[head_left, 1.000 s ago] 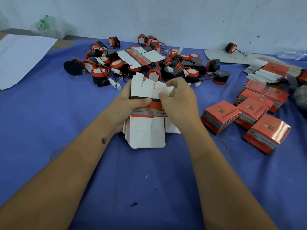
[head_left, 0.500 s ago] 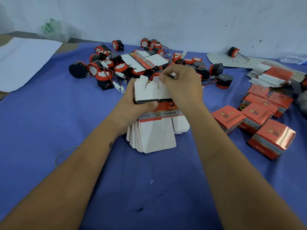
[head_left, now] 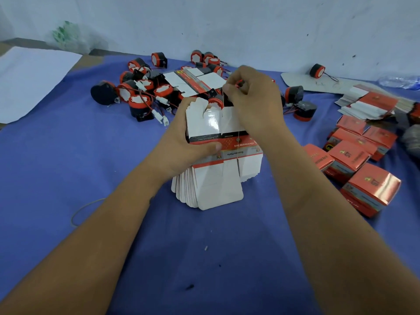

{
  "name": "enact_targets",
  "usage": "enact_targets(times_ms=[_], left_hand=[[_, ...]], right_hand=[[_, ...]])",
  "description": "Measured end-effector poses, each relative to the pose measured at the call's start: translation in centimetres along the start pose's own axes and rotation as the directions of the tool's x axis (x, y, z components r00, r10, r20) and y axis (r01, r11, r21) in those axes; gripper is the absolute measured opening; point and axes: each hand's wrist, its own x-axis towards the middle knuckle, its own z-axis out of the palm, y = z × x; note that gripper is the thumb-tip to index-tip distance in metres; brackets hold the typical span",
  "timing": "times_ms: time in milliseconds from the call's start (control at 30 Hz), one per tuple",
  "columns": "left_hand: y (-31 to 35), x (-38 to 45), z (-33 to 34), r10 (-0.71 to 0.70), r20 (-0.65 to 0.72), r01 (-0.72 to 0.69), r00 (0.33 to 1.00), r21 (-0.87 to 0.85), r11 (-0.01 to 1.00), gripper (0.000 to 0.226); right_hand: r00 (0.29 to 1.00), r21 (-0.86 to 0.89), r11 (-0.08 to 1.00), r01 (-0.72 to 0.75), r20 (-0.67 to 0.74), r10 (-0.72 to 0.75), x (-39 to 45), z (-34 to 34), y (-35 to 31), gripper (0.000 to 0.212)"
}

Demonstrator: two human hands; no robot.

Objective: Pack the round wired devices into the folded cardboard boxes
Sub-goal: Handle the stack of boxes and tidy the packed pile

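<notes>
A: So, where is the stack of flat cartons [head_left: 213, 178]?

B: Near the middle of the blue surface [head_left: 68, 178], standing on its lower flaps and fanned a little at the bottom. The left hand [head_left: 181, 144] holds it from the left side, thumb laid across the printed red band on the front, fingers round the back.

A: And the other grip?

B: The right hand [head_left: 254, 103] is above the stack's top edge, fingertips pinched narrow on a thin elastic band [head_left: 237, 142]. The band runs straight down from the pinch, over the front of the top carton.

A: The round wired devices [head_left: 147, 94]?

B: Heaped toward the far edge of the surface, behind the hands: black bodies, red rims, white faces, red and black leads with white plugs. One unfolded carton [head_left: 193, 81] lies flat on the heap. A single device [head_left: 317, 70] sits apart near the far right, on a pale sheet [head_left: 295, 79], its wire trailing right.

A: Any folded ones?

B: Several made-up red boxes [head_left: 372, 189] along the right edge, clustered and touching. Behind them, toward the far right corner, another pile of flat cartons [head_left: 368, 105]. Whether the boxes are filled I cannot tell.

A: Anything else?

B: A white paper sheet [head_left: 29, 80] at the far left corner, and a loose loop of band [head_left: 84, 208] lying on the surface beside the left forearm.
</notes>
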Motion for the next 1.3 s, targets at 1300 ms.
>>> enact_targets(times_ms=[1300], left_hand=[[-1.4, -0.4, -2.8, -0.488, -0.283, 0.031, 0.826, -0.842, 0.539, 0.037]], right_hand=[[0.673, 0.39, 0.651, -0.651, 0.693, 0.258, -5.0, 2.8, 3.4, 0.02]])
